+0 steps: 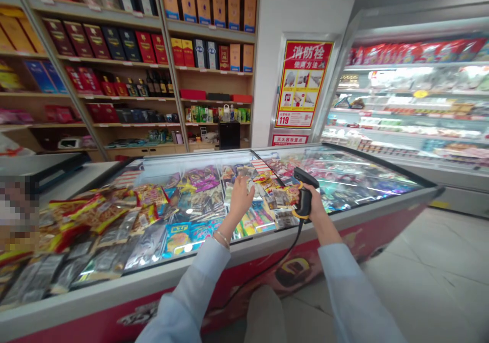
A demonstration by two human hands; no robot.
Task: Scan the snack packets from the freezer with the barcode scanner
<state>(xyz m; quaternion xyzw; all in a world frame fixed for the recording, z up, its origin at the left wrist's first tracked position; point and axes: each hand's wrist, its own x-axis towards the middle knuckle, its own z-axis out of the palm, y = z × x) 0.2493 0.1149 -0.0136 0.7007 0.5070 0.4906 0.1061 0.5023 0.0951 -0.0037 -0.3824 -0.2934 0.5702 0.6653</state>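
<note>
My right hand [317, 208] is wrapped around the handle of a black and yellow barcode scanner [304, 201], its head pointing up and left. From the handle's base a dark cable [292, 246] hangs down across the freezer front. Over the freezer's glass top, my left hand [241, 196] reaches forward with the thumb apart from the fingers. Nothing is visibly gripped in it. Small snack packets [269, 185] lie just beyond and to the right of its fingertips; whether it touches one I cannot tell.
A glass-topped chest freezer [328, 226] spans the front. Red and yellow snack bags [110, 208] are heaped on its left side. Boxed goods fill wooden shelves [210, 30] behind. A lit refrigerated display [416, 104] stands at right, beyond a red wall sign [304, 83].
</note>
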